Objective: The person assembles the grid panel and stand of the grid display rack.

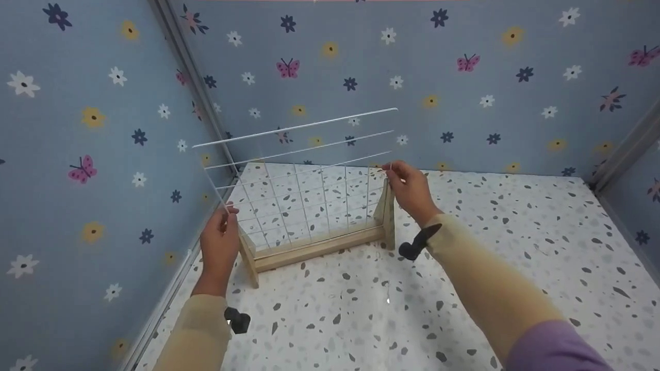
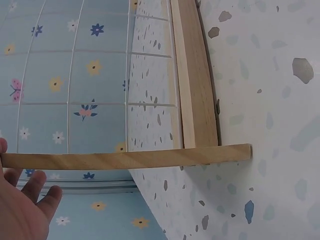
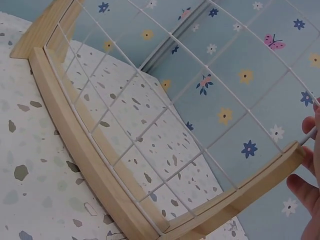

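Observation:
A white wire grid panel (image 1: 295, 128) stands in a wooden stand, its bottom edge along the base bar (image 1: 319, 251). The stand has a left side piece (image 1: 249, 260) and a right side piece (image 1: 389, 216). With thumb and fingers, my left hand (image 1: 220, 237) pinches the grid's left edge, just above that side's wood. My right hand (image 1: 410, 188) pinches the right edge near the top of the other side piece. In the left wrist view, the fingers of the left hand (image 2: 22, 210) are partly cut off beside the wooden side piece (image 2: 125, 160).
The stand is on a white speckled surface (image 1: 495, 268). A blue flowered wall (image 1: 371, 62) rises behind it, and another flowered wall (image 1: 62, 216) runs close along the left. A grey corner strip (image 1: 193, 67) joins these walls. Dark wrist mounts (image 1: 420, 242) sit on both sleeves.

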`<state>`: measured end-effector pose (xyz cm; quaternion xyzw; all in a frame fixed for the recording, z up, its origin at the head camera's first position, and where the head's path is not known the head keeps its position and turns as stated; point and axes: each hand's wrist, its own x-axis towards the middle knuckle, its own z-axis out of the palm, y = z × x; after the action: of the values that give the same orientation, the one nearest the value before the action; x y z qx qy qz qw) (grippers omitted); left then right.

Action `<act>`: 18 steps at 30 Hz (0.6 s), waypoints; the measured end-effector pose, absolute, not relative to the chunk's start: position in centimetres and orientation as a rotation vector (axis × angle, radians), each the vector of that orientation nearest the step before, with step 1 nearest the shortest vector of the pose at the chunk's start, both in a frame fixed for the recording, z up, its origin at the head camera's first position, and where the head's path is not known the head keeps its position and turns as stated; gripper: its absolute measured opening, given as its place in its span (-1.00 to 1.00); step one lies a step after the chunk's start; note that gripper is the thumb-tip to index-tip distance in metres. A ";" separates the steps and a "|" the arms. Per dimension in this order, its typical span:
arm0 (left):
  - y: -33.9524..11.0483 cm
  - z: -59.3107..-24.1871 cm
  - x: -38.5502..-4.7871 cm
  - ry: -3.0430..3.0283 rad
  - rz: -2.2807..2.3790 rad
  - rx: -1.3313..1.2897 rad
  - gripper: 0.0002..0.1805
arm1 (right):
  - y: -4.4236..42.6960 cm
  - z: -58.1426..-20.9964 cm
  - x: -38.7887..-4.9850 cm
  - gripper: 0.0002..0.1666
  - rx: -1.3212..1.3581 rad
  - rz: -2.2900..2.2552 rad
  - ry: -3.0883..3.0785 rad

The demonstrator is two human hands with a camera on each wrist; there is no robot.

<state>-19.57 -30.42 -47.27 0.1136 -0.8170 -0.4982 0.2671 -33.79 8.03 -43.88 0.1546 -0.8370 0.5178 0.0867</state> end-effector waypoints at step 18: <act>-30.0 -47.3 -19.8 -2.194 -1.375 0.306 -0.64 | 8.3 -44.3 -34.1 -0.67 0.439 1.742 -2.507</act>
<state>-19.85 -29.99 -47.26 0.1132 -0.8116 -0.5087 0.2640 -34.14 8.33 -44.31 0.1424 -0.8125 0.5646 0.0284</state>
